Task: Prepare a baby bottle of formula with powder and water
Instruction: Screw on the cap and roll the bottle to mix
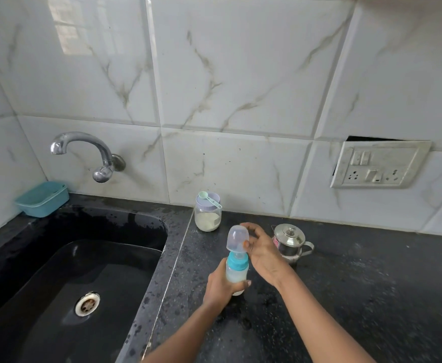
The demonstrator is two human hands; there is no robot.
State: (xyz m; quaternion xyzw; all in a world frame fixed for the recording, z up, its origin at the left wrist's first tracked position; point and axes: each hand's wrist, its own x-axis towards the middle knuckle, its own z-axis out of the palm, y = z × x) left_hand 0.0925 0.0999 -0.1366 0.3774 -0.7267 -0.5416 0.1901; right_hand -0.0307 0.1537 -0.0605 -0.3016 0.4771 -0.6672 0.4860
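Left hand (221, 285) is gripping the milky bottle (237, 275) upright at the counter (345, 297), while the right hand (263, 254) is pinching the clear cap (237, 238), tilted over the bottle's blue collar.

Bare forearms (319, 310) lead to the bare left hand (221, 284) and right hand (263, 251).

pink label (275, 242) on steel pot (291, 238) seems unreadable.

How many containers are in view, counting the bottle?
4. Bottle in the left hand; jar by the wall; steel pot behind the right hand, which pinches the cap; teal tub at the sink's far left corner. None seems hidden.
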